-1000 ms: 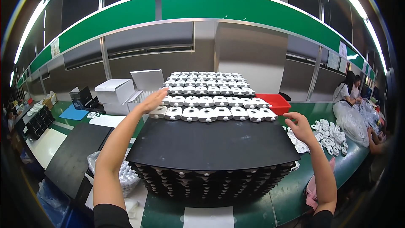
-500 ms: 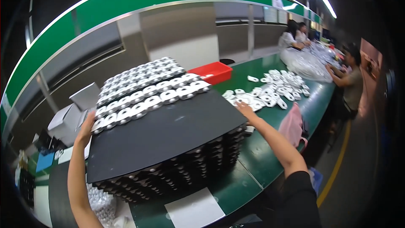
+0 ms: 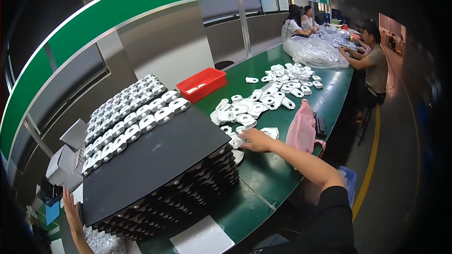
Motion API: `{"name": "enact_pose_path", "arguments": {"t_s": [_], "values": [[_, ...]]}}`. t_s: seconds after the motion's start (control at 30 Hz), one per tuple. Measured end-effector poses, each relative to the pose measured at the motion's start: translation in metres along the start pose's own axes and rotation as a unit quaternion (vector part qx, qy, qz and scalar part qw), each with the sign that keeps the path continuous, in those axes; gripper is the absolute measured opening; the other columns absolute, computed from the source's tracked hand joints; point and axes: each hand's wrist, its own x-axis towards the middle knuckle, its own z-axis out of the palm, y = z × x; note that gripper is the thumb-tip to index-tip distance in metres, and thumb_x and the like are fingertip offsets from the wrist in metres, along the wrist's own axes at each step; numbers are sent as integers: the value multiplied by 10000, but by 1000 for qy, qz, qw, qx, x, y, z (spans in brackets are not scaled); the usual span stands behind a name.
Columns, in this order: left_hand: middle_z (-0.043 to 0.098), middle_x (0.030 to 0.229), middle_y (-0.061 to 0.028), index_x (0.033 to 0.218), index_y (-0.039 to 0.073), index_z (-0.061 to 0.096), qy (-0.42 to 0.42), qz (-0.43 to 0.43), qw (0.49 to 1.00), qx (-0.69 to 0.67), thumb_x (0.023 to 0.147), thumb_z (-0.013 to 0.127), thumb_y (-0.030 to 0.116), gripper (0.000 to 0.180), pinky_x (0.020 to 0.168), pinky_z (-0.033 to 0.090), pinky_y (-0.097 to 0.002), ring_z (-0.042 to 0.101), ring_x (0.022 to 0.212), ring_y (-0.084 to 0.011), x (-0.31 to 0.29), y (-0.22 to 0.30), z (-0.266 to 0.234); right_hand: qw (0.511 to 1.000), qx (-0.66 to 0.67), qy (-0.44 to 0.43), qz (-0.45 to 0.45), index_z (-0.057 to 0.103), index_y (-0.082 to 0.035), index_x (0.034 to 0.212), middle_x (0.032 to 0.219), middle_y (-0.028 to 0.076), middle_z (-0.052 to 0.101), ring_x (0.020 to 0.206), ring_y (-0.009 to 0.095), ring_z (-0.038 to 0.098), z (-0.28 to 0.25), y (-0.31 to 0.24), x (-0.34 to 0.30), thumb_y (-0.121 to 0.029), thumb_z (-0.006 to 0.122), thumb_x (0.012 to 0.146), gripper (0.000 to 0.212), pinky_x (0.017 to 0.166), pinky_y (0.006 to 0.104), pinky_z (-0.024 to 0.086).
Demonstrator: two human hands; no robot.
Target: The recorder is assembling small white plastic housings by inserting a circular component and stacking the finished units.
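Observation:
In front of me stands a tall stack of black boards [image 3: 155,155], with white rounded parts layered between them. Rows of white plastic parts [image 3: 127,134] cover the far portion of the top board, while its near portion is bare. My left hand [image 3: 71,210] is upright just beside the board's left edge, fingers stretched and nothing in them. Past the stack's right side, my right hand [image 3: 258,141] reaches over the near end of a loose heap of white parts [image 3: 263,101]. Its fingers are extended, and the fingertips appear to touch a part there.
A red bin [image 3: 202,84] with a few pieces sits behind the stack. A pink mesh bag [image 3: 301,127] lies right of my hand on the green table [image 3: 263,178]. White paper [image 3: 202,236] lies in front. Several people work beyond a large clear plastic bag [image 3: 315,52].
The view has turned right. My left hand has come off the stack's far left side toward its near left edge; my right hand has left the stack's right edge for the loose parts.

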Motion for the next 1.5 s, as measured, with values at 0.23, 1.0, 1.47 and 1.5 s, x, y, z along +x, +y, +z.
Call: {"name": "enact_pose_path", "arguments": {"t_s": [0.23, 1.0, 1.47, 1.5], "values": [[261, 1370, -217, 1323, 23, 290, 102, -96, 731, 668, 919, 370, 235, 463, 1018, 190, -419, 278, 1238, -357, -177, -10, 52, 931, -3, 73, 359, 278, -174, 1350, 1430, 129, 138, 1290, 392, 143, -86, 119, 44, -597, 557, 690, 832, 946, 640, 208], [341, 1292, -275, 1267, -57, 329, 179, -73, 816, 545, 853, 515, 267, 558, 1026, 204, -411, 294, 1214, -392, -243, -77, 96, 937, 13, -340, 84, 380, -167, 1302, 1284, 159, 423, 1147, 294, 441, -57, 98, 110, -583, 562, 700, 755, 940, 355, 362], [380, 1272, -253, 1240, -67, 373, 243, -96, 819, 511, 826, 578, 299, 589, 1028, 214, -395, 330, 1202, -355, -245, -72, 110, 998, 2, -6, -64, 526, -241, 1182, 1240, 92, 468, 1181, 278, 383, 60, -9, 256, -568, 615, 651, 630, 965, 517, 277], [376, 1275, -254, 1240, -70, 371, 240, -100, 819, 512, 828, 576, 302, 592, 1028, 214, -396, 327, 1206, -353, -246, -74, 109, 996, 31, -67, -55, 578, -205, 1109, 1146, 95, 532, 1082, 258, 466, 54, -11, 254, -507, 638, 656, 548, 915, 467, 348]]}}
